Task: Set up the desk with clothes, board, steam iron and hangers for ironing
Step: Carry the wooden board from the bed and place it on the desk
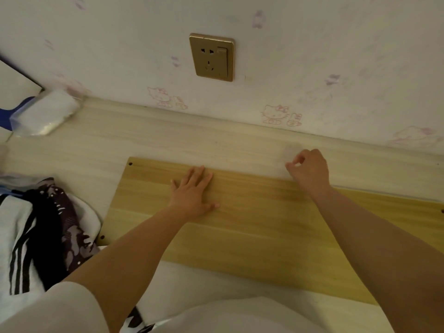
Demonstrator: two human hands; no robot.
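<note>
So the board [252, 224] is lying flat on your pale desk [168, 138], long side running roughly along the wall, with small dark holes near its corners. Your left hand [192, 191] is flat on it, fingers straight and together, palm down near the far edge. Your right hand [310, 169] sits at the board's far edge with the fingers curled in, thumb and forefinger pinched together, though I can't tell if anything's actually between them. The clothes [40, 227] are piled just left of the board, stripey white stuff plus a dark patterned piece. There's a gold wall socket [212, 57] above and a clear plastic packet [45, 114] back left.
</note>
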